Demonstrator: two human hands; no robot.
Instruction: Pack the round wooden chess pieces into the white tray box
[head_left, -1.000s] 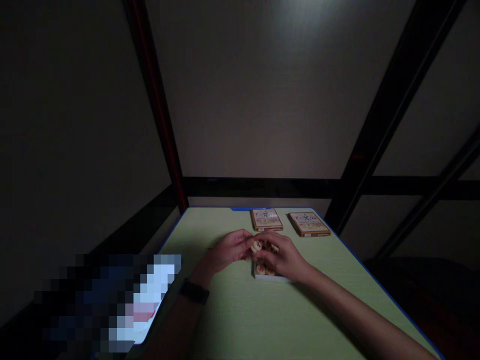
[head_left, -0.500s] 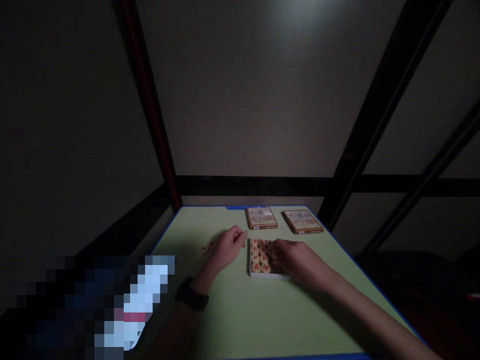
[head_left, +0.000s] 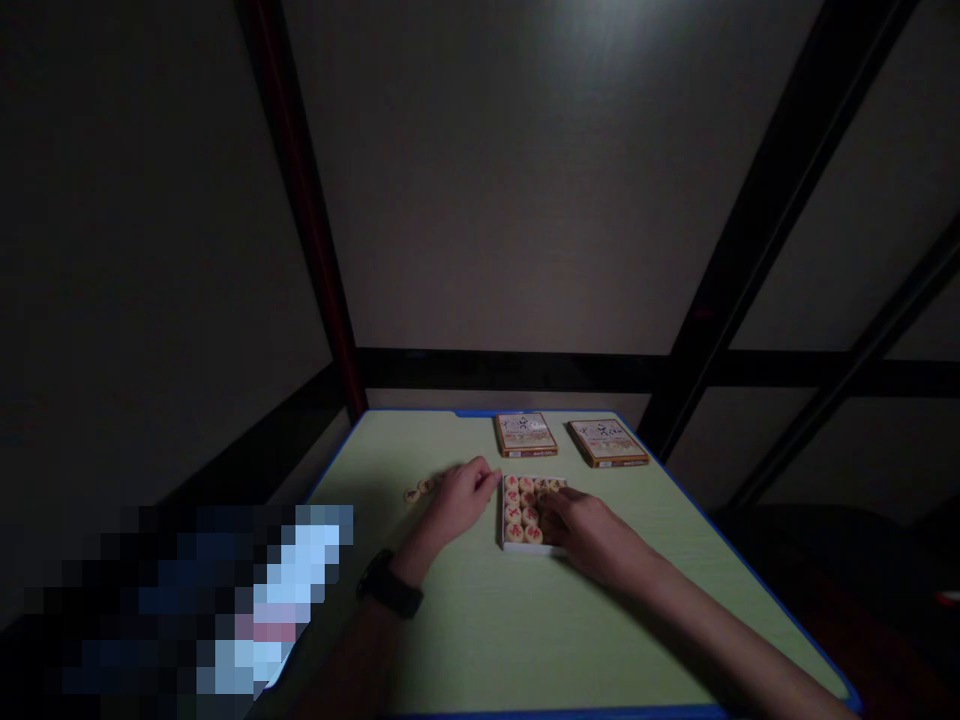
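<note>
A shallow white-edged box tray (head_left: 516,547) lies on the table, with several round wooden Chinese chess pieces (head_left: 513,515) set in rows inside it. Red characters mark the pieces on the left; darker ones show in the back row. My right hand (head_left: 592,530) reaches over the tray's right part, fingers pinched down at a piece and hiding that side. Just left of the tray, my left hand (head_left: 466,495) is closed, its fingertips near the tray's back left corner; what it holds, if anything, is hidden. Several loose pieces (head_left: 412,495) lie beyond my left wrist.
Two flat printed boxes, a left one (head_left: 526,434) and a right one (head_left: 607,442), lie at the back of the green table (head_left: 480,640), which has a blue edge. A black watch (head_left: 390,585) is on my left wrist. A blurred-out bright screen (head_left: 300,575) is at lower left.
My right hand has shifted slightly, uncovering dark-marked pieces in the tray's back row. The left hand has moved a little right, closer to the tray. The view has shifted slightly.
</note>
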